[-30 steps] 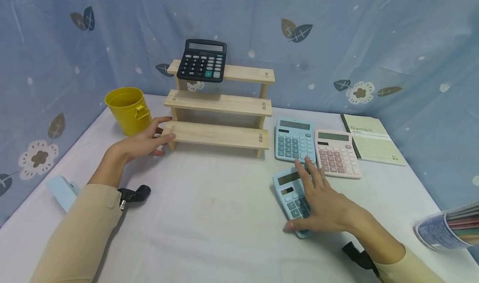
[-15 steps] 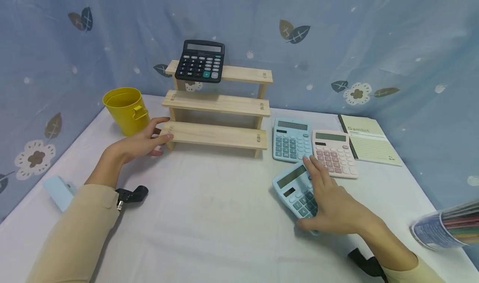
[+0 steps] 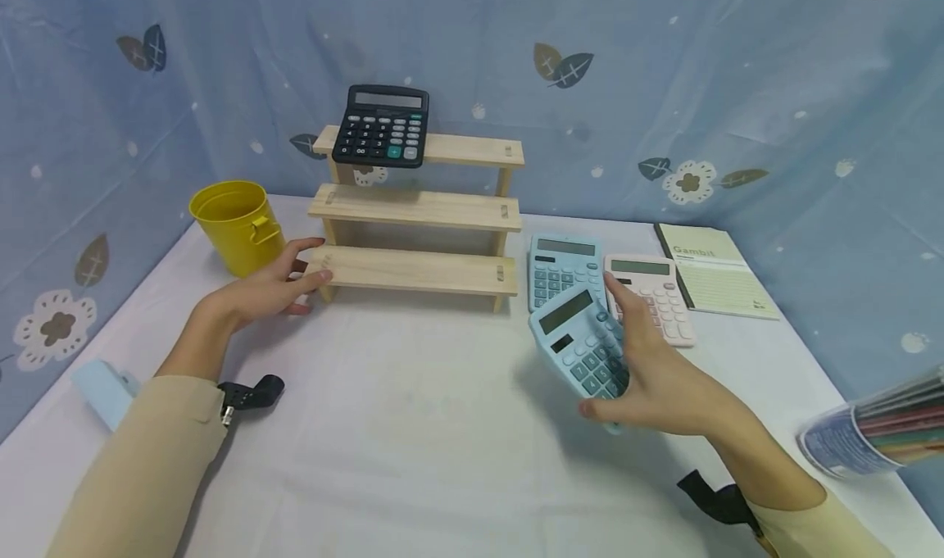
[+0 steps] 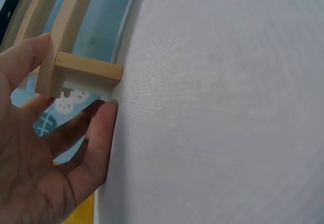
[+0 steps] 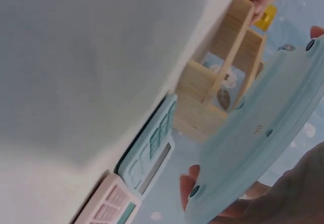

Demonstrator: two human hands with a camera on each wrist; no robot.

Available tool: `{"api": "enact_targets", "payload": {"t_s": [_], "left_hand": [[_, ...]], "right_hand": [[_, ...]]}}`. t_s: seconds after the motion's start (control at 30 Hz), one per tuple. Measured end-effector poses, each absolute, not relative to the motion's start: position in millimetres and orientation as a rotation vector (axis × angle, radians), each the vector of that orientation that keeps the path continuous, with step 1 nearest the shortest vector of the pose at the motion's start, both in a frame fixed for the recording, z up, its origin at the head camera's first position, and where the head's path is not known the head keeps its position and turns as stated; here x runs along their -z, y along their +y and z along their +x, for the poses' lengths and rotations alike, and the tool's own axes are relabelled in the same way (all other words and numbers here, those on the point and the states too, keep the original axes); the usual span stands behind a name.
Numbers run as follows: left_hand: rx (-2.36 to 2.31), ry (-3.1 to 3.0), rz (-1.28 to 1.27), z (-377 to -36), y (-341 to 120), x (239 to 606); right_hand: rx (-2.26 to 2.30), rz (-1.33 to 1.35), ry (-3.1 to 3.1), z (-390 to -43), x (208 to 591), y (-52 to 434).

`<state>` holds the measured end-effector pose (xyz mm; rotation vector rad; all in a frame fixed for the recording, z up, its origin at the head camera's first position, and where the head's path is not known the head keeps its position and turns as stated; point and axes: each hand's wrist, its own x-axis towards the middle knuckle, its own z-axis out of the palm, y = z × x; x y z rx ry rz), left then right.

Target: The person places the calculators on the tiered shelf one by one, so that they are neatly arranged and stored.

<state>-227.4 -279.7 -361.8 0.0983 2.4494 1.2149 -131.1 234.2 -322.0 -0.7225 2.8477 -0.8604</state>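
My right hand (image 3: pixel 660 382) holds a light blue calculator (image 3: pixel 575 333) by its edges, thumb at the near end and fingers at the far right side. It is lifted and tilted, its shadow on the cloth below. In the right wrist view the calculator's back (image 5: pixel 263 127) shows, fingertips curling over its edges. My left hand (image 3: pixel 258 288) grips the left end of the lowest board of a three-step wooden shelf (image 3: pixel 420 269), thumb in front and index finger behind. In the left wrist view the thumb touches the wooden board (image 4: pixel 63 36); other fingers bend beneath it.
A black calculator (image 3: pixel 381 128) leans on the top step. Another blue calculator (image 3: pixel 542 283) and a pink calculator (image 3: pixel 674 316) lie right of the shelf, beside a notepad (image 3: pixel 719 271). A yellow bucket (image 3: pixel 239 230) stands left, a pencil cup (image 3: pixel 848 443) right, and a light blue object (image 3: pixel 103 390) near the left sleeve.
My right hand has closed around the near blue calculator and raised it off the table, tilting it. My left hand stays at the shelf end. The head view has shifted slightly.
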Motion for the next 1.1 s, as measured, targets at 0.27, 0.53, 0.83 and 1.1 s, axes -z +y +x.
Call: {"api": "enact_targets", "payload": {"t_s": [0.27, 0.53, 0.83, 1.1], "left_hand": [[-1.245, 2.44, 0.095, -226.7, -279.9, 363.5], [-1.243, 2.431, 0.096, -224.9, -280.9, 363.3], [-1.232, 2.437, 0.082, -219.2, -281.0, 364.7], [-1.222, 2.431, 0.084, -223.7, -281.2, 363.7]], "right_hand": [[0.919, -0.786, 2.771, -140.0, 301.3, 234.6], [1.036, -0.836, 2.739, -155.3, 281.8, 232.2], [1.072, -0.808, 2.749, -175.0, 263.8, 221.0], [1.093, -0.815, 2.837, -203.4, 249.2, 204.3]]}}
